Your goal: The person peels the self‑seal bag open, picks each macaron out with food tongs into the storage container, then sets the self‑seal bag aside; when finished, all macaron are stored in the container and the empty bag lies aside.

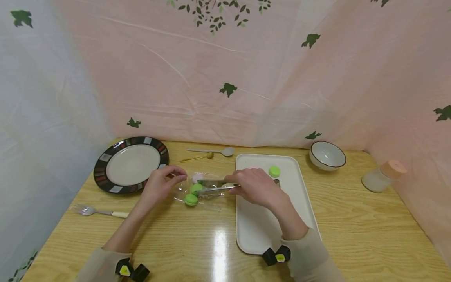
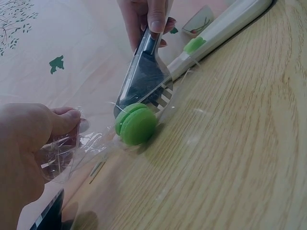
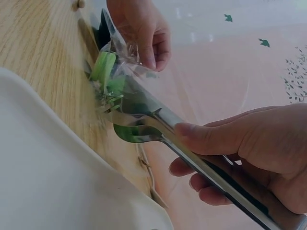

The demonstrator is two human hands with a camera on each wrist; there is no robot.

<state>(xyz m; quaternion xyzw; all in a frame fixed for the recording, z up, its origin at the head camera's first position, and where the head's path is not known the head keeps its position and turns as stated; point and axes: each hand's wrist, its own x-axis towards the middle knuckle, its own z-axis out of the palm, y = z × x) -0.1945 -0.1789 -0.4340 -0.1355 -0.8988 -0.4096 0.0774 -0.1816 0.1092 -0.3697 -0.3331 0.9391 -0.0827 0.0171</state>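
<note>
My left hand (image 1: 160,183) pinches the edge of a clear plastic bag (image 2: 88,143) lying over the table. Inside the bag are two green macarons (image 1: 191,200) and a pale lilac one (image 1: 197,178). With my right hand (image 1: 258,186) I grip metal tongs (image 3: 201,165), thumb on one arm and fingers curled on the other side. The tongs' tips reach into the bag beside the macarons; whether they clasp one I cannot tell. Another green macaron (image 1: 274,171) rests on the white tray (image 1: 253,231), just behind my right hand.
A dark-rimmed plate (image 1: 131,189) stands at the left, a fork (image 1: 102,212) in front of it. Behind the bag lie a grey spoon (image 1: 227,151) and a small gold spoon (image 1: 197,158). A bowl (image 1: 327,156) and a peach-lidded jar (image 1: 378,180) stand at the right.
</note>
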